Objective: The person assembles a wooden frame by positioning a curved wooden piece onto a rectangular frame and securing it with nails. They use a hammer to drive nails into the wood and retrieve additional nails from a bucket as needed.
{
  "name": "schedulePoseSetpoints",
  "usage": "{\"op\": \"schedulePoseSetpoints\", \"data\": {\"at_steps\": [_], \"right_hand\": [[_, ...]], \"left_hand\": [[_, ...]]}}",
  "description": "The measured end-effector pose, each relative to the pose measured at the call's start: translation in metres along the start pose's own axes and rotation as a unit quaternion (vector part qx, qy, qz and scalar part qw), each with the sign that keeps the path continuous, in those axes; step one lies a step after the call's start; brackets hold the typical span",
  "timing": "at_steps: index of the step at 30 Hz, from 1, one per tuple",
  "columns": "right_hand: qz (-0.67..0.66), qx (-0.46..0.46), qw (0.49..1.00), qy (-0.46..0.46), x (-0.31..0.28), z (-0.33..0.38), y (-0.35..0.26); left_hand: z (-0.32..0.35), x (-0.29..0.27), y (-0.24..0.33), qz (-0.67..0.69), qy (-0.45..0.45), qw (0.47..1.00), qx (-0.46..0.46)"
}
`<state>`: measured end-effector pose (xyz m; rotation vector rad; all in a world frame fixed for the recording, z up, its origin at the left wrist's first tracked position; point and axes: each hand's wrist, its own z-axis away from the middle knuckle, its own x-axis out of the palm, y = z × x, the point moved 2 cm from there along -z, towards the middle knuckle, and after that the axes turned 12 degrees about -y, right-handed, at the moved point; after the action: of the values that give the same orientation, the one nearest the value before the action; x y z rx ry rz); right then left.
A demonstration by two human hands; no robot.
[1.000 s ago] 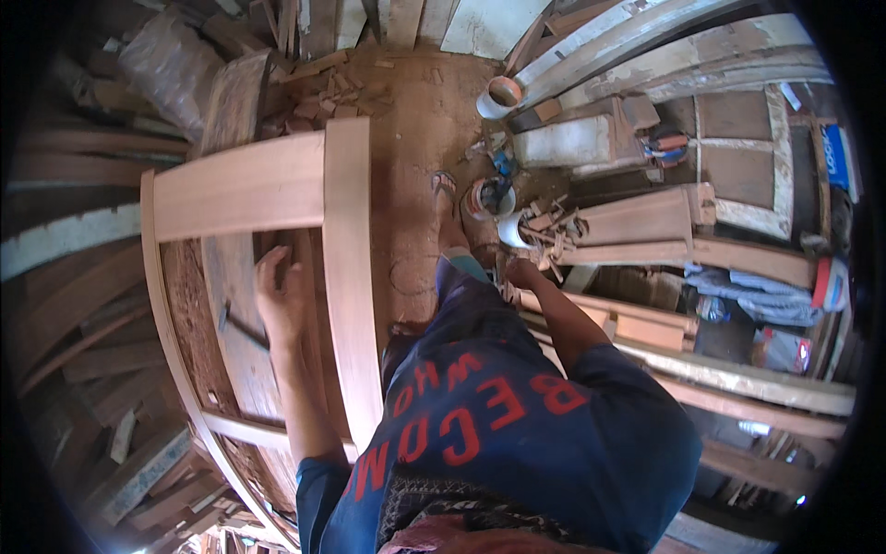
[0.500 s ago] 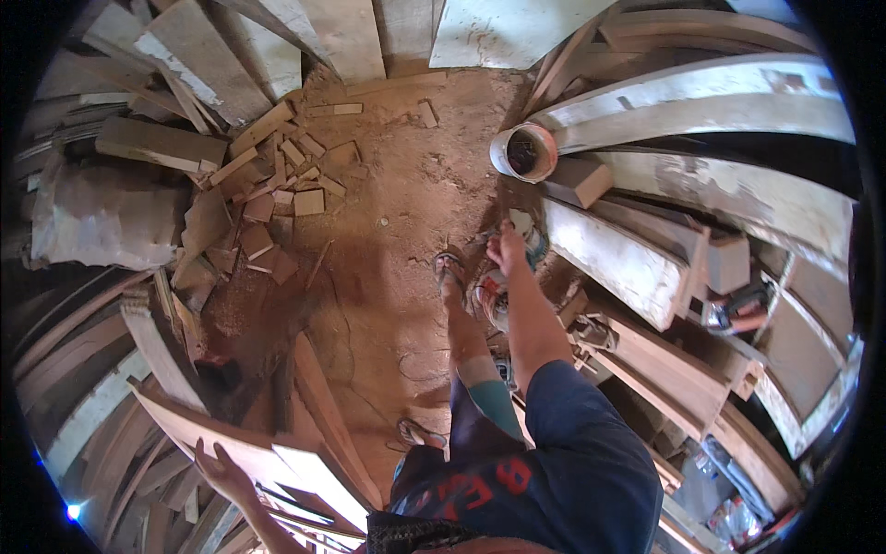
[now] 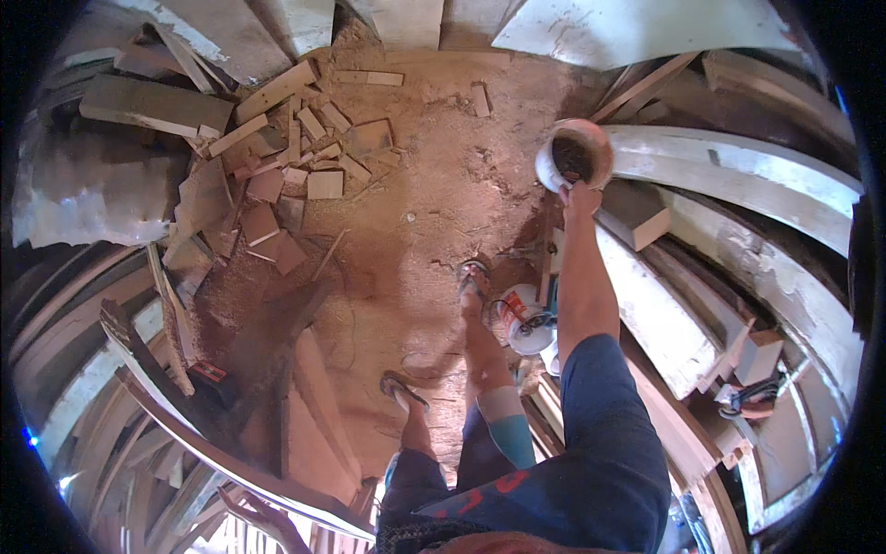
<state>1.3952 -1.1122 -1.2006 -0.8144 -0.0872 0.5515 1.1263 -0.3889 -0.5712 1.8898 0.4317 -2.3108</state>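
My right hand (image 3: 581, 198) is closed on the near rim of a white bucket (image 3: 547, 171). Dark bits, too small to name, lie inside it. My left hand (image 3: 263, 519) is at the lower left, with fingers stretched out, beside the lower edge of a long curved board (image 3: 226, 454); whether it touches the board is unclear. A second white bucket (image 3: 510, 314) with a red mark stands near my feet, left of my right forearm, partly holding dark things I cannot make out.
Wood offcuts (image 3: 325, 185) are heaped on the dusty floor at the left. Long planks (image 3: 655, 309) are stacked along the right side, with a wooden block (image 3: 637, 217) by the bucket. Large pale boards (image 3: 591, 35) lean at the far side. A dark red-marked box (image 3: 210, 374) sits lower left.
My right hand has reached forward from above the floor to the white bucket's rim and taken hold. My left hand has shifted lower along the board. The view has shifted, and the bucket looks larger.
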Motion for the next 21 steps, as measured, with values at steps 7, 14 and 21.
{"op": "schedulePoseSetpoints", "data": {"at_steps": [7, 14, 21], "right_hand": [[0.388, -0.120, 0.874, -0.268, 0.055, 0.292, -0.155], [0.485, -0.254, 0.692, -0.470, 0.104, 0.608, -0.271], [0.454, -0.305, 0.548, -0.633, 0.118, 0.892, -0.275]], "left_hand": [[0.004, -0.036, 0.063, 0.138, 0.007, 0.976, -0.169], [-0.011, -0.071, 0.108, 0.595, -0.086, 0.792, -0.108], [0.007, -0.153, 0.055, 0.876, -0.073, 0.468, -0.091]]}}
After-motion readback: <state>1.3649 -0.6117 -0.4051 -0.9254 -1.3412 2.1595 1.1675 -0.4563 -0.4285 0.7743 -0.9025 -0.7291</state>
